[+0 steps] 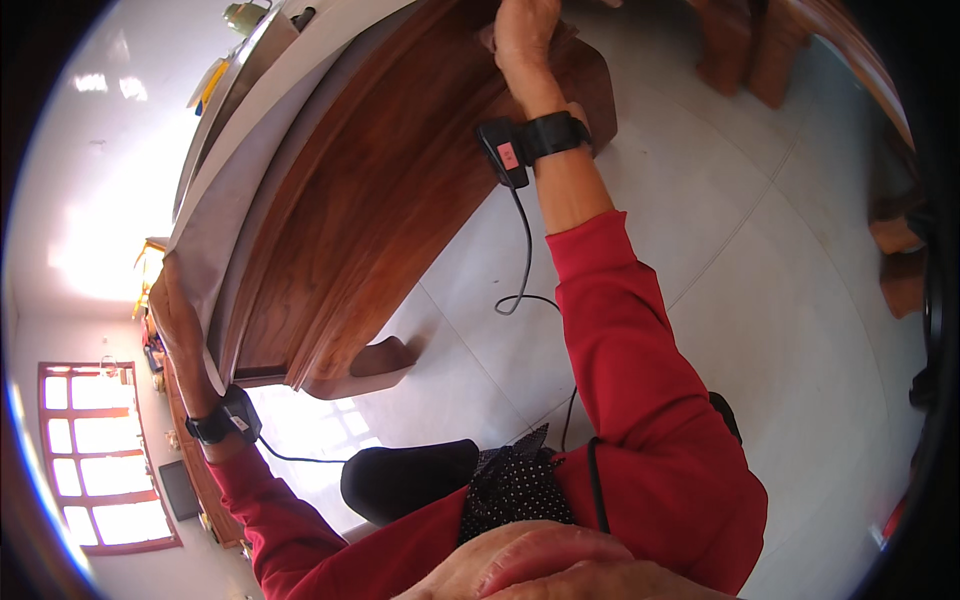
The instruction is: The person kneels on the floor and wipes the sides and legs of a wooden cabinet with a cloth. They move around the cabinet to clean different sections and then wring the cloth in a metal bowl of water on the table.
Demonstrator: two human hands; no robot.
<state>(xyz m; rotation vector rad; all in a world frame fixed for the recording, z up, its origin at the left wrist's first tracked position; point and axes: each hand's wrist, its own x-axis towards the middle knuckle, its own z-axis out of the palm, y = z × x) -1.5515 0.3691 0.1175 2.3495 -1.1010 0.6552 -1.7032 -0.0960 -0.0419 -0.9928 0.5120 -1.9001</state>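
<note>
A dark wooden table point(352, 202) with a moulded side and curved feet stands before me. At its left edge my left hand point(176, 322) rests against the pale tabletop point(217, 202), fingers extended; part of the hand is hidden by the angle. My right hand point(525, 37) is curled by the table's far end, at the top of the view. Small brownish bits, perhaps a cloth, show beside its fingers, but what it holds cannot be made out. A black strapped device point(506, 150) is on my right wrist, and another black device point(241, 412) is on my left.
Black cables point(525, 247) run from the wrist devices toward my body. Wooden furniture legs point(750, 60) stand at the upper right, with more wooden feet point(900, 277) at the right rim. Pale floor tiles point(712, 225) lie between. A barred window point(105, 457) is at the left.
</note>
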